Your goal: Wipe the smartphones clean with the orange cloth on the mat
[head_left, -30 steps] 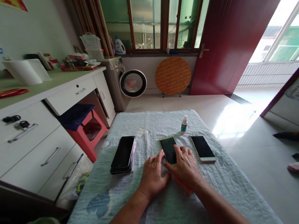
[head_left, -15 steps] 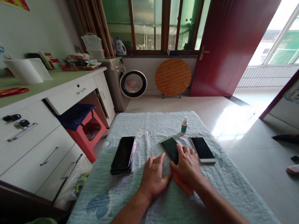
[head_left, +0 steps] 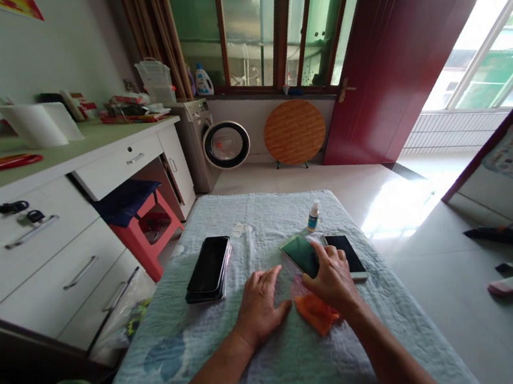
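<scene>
My right hand (head_left: pixel 332 277) grips the lower end of a white-edged smartphone (head_left: pixel 297 253), whose near part it hides. The phone's far end is tilted up off the cloth. My left hand (head_left: pixel 262 306) rests on the cloth with its fingers stretched out, holding nothing. Between my wrists lies a crumpled orange cloth (head_left: pixel 317 315). Partly behind my right hand, a second white smartphone (head_left: pixel 352 256) lies flat. A stack of dark smartphones (head_left: pixel 209 267) sits to the left. Beyond the gripped phone stands a small spray bottle (head_left: pixel 312 216) with a white cap.
A pale blue quilted cover (head_left: pixel 260 211) spreads under everything. On the left are white drawers (head_left: pixel 64 250) and a red stool (head_left: pixel 142 227) with a dark cushion. Farther back are a washing machine (head_left: pixel 196 123) with its door open and a round wooden tabletop (head_left: pixel 294 132).
My right hand has lifted the phone's far end and turned it, moving slightly right. More of the orange cloth now shows below that hand. My left hand stays almost in place.
</scene>
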Available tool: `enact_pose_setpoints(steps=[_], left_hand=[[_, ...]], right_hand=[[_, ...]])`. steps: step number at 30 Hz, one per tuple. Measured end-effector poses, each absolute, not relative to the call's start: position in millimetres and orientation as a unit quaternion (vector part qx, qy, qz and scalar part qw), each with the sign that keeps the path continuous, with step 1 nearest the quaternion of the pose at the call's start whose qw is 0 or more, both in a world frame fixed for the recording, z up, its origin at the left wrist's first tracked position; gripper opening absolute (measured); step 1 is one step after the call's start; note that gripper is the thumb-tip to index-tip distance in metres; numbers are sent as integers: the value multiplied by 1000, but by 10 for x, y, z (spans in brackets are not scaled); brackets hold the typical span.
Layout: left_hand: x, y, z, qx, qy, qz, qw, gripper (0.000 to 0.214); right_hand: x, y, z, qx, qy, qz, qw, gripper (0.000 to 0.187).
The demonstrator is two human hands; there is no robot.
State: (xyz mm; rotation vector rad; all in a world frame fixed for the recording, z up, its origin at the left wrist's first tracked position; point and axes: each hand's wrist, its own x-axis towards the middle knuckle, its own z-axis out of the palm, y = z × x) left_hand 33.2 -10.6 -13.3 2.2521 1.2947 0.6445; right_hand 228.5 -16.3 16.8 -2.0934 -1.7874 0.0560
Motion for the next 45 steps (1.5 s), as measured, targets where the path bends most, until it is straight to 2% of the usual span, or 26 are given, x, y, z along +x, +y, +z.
enact_pose_setpoints(steps=[4,16,35,45], left_hand=[[329,-106,-134,817,473,240,228,67],[311,-73,-240,817,460,270,217,65],[305,-84,-197,816,464,266,218,65],[306,-83,-193,815,468,258,223,64]], right_hand=[[2483,-196,234,-767,-610,19,199,69],[2952,-107,196,-878,-456,8,144,71],[2893,-151,160,-868,-484,30,108,76],[2822,-141,153,-866,-490,20,92,65]])
